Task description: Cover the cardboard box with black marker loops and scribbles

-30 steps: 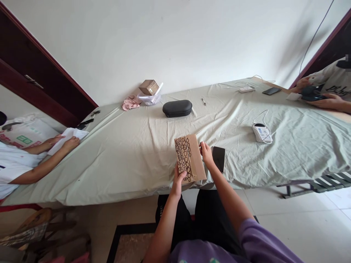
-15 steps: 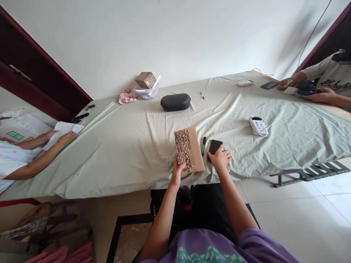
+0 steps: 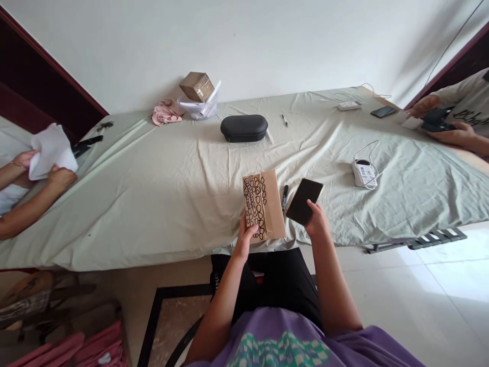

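The box [image 3: 263,206] is brown cardboard with black looped scribbles down its left half; the phone [image 3: 304,202] is black, the sheet [image 3: 153,204] pale sage green, the shirt [image 3: 278,346] purple with teal-and-white checks.

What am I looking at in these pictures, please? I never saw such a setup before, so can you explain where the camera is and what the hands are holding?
There is no machine here, only a person working with bare hands. All the pictures come from one camera worn on this person's head, looking forward and down, so you see their arms and purple shirt from above. The left hand touches a flat piece of cardboard with black loops drawn on it. The right hand holds a black smartphone. On the pale green cloth lie a black marker and a black hard case. Two other people are at the far ends of the cloth.
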Demonstrator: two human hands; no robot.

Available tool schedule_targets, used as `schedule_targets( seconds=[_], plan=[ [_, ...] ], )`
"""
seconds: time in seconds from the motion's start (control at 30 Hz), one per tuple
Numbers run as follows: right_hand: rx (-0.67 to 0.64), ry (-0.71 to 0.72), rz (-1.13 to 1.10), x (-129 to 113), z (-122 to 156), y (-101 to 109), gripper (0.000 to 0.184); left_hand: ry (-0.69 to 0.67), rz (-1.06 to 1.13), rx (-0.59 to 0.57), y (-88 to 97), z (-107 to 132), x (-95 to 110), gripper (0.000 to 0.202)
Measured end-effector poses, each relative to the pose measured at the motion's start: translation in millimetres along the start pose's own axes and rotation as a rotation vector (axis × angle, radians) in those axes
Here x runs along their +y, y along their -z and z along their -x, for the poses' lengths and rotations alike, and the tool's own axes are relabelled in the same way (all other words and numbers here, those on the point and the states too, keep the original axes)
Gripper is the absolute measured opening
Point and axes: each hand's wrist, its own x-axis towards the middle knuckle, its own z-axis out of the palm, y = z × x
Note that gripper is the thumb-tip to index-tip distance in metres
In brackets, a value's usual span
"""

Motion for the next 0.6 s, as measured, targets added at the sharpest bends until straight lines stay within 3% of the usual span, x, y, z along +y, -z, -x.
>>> schedule_targets(
  seconds=[0.1, 0.23, 0.33, 0.5, 0.6],
  plan=[
    [-0.207, -0.107, -0.102, -36, 25, -14, 0.053, -0.026, -0.030, -0.014, -2.2, 3, 3, 0.071],
    [-0.345, -0.148, -0.054, -66, 56, -39, 0.065, -0.016, -0.031, -0.029, -6.1, 3, 6, 0.071],
    [-0.429, -0.186, -0.056, -65, 76, -51, 0.061, 0.013, 0.038, -0.018, -12.0, 3, 8, 0.070],
    [-0.377, -0.335, -0.084, -45, 97, -63, 0.053, 0.122, 0.237, -0.141, -21.8, 7, 19, 0.079],
    [-0.382, -0.434, -0.185, -34, 104, -69, 0.043, 0.220, 0.332, -0.128, -19.7, 11, 27, 0.084]
  ],
)
